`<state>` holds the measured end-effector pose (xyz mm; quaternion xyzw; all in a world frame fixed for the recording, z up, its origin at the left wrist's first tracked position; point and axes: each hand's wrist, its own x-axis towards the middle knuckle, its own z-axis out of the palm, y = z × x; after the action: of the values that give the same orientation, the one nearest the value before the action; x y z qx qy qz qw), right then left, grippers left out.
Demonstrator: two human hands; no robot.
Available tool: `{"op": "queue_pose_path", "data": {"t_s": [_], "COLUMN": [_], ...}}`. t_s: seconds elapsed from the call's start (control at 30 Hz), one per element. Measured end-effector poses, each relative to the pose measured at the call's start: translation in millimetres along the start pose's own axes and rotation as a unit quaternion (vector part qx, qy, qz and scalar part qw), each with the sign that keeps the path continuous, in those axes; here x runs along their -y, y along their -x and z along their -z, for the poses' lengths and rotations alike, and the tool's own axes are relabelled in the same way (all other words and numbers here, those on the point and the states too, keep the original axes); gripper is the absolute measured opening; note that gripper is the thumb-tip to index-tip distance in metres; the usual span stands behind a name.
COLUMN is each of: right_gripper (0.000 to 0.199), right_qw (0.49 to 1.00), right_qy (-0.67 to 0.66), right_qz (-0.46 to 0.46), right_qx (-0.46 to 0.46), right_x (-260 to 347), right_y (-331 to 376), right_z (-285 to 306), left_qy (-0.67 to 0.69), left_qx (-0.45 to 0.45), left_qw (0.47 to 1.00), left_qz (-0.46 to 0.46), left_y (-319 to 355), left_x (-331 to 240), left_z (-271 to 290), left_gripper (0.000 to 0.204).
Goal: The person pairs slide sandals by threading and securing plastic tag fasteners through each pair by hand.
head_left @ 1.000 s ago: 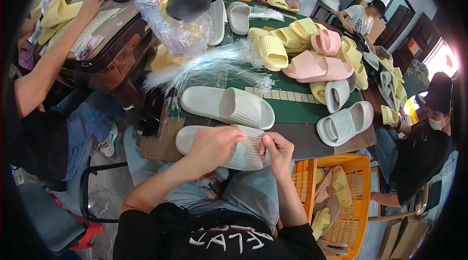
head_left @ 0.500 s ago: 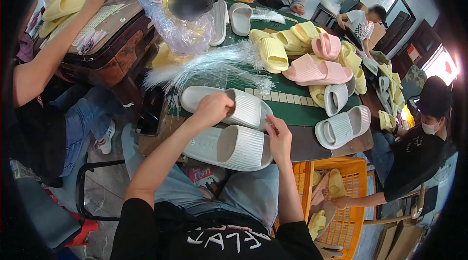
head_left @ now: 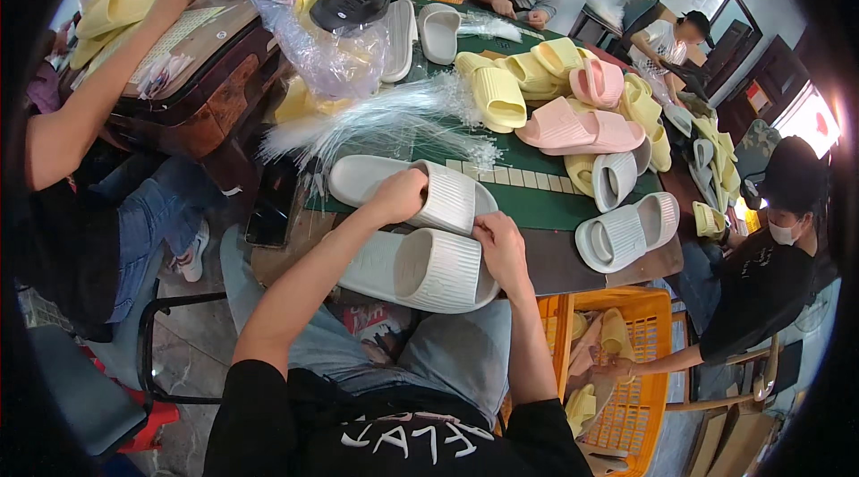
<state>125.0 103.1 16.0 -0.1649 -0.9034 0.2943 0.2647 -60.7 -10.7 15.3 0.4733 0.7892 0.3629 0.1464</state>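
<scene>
Two pale grey slippers with ribbed straps and rounded heels are set close together at the front of the worktop [head_left: 562, 253], toes pointing right. The strap opening of the far slipper [head_left: 452, 200] is entered by the left grip [head_left: 400, 197], whose fingertips are hidden; the toe is met by the bent fingers of the right grip [head_left: 503, 251]. Whether either is closed on the slipper cannot be told. A second ago, both were brought over the strap of the near slipper [head_left: 440, 273], which is now left uncovered there, though its heel is crossed by the left forearm. The near slipper is placed along the front edge, above the lap. On the right, a bare strip is left before a third slipper [head_left: 626, 233] is reached; behind, the mat [head_left: 528, 208] is partly open, while the far left is crowded by clear strands [head_left: 385, 123].
</scene>
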Motion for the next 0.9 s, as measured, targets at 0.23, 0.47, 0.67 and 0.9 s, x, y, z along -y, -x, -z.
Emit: {"op": "queue_pose_path", "data": {"t_s": [0.23, 0.47, 0.67, 0.9], "right_gripper": [0.012, 0.01, 0.008, 0.007], "right_qw": [0.998, 0.997, 0.999, 0.937], "right_qy": [0.048, -0.052, -0.012, -0.299], "right_qz": [0.019, -0.009, 0.006, -0.181], "right_qx": [0.022, 0.05, 0.029, -0.012], "right_x": [-3.8, -6.3, -7.5, -23.4], "right_y": [-1.7, -0.7, -0.4, 6.9], "right_z": [0.2, 3.6, 2.2, 20.3], "left_qy": [0.015, 0.011, 0.028, 0.018], "left_qx": [-0.018, -0.022, -0.03, -0.005], "left_qw": [1.0, 1.0, 0.999, 0.99], "left_qz": [-0.003, 0.02, 0.024, -0.137], "left_y": [1.5, 0.3, 0.1, 5.4], "left_x": [2.8, 1.5, 2.4, 13.0], "left_z": [-4.7, -4.9, -7.4, 24.7], "left_gripper": [0.018, 0.017, 0.016, 0.018]}}
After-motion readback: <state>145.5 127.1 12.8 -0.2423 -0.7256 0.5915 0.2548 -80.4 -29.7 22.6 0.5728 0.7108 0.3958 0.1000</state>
